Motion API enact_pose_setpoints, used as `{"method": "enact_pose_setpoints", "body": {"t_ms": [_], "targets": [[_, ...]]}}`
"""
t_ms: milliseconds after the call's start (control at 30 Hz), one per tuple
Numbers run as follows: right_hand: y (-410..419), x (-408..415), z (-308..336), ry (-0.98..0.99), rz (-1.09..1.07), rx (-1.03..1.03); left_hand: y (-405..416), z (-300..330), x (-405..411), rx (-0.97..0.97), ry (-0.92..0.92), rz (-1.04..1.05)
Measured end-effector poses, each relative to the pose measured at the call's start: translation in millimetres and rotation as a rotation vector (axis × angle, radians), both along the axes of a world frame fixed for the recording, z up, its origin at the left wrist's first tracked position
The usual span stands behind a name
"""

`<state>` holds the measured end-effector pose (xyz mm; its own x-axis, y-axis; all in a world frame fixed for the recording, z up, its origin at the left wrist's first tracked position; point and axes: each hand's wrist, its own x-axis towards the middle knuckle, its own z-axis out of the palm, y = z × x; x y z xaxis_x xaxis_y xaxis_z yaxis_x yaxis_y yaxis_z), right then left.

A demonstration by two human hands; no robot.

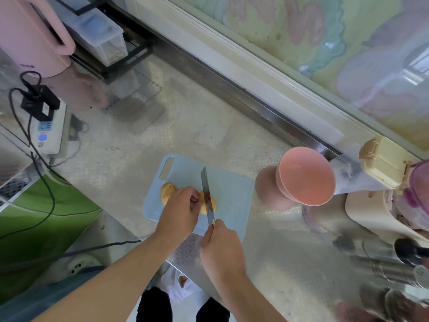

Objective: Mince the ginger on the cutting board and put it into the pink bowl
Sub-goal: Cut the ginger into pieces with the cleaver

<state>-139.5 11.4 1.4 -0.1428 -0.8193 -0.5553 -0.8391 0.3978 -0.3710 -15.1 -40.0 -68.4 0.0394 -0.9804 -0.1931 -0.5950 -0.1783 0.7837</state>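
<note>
The right hand [221, 248] grips the knife [207, 194] by its handle, blade down across the ginger [209, 203]; the left hand [183, 209] pinches that firm, knobbly piece just beside the blade — best held with fingertips tucked back, since it may roll. Both sit on the cutting board [232, 191], the pink bowl [306, 177] nearby on the table [185, 126].

Light blue cutting board [232, 191] sits on the steel counter [209, 117], handle slot toward 11 o'clock. Ginger [167, 191] lies on the board; left hand [180, 211] curls over its middle, fingertips pressing it down. Right hand [222, 242] grips the knife [207, 196] handle, blade edge-on, running toward 12 o'clock and resting across a cut yellow face. Pink bowl [306, 176] stands at 3 o'clock, apart from the board. Pink kettle [32, 33] at 10 o'clock.
</note>
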Motion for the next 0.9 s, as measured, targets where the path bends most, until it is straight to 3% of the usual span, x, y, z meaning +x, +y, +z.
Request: {"method": "enact_pose_setpoints", "body": {"t_ms": [900], "targets": [[2.0,7.5,3.0,-0.030,0.024,0.043,0.0,6.6,-4.1,0.085,0.036,0.067]]}}
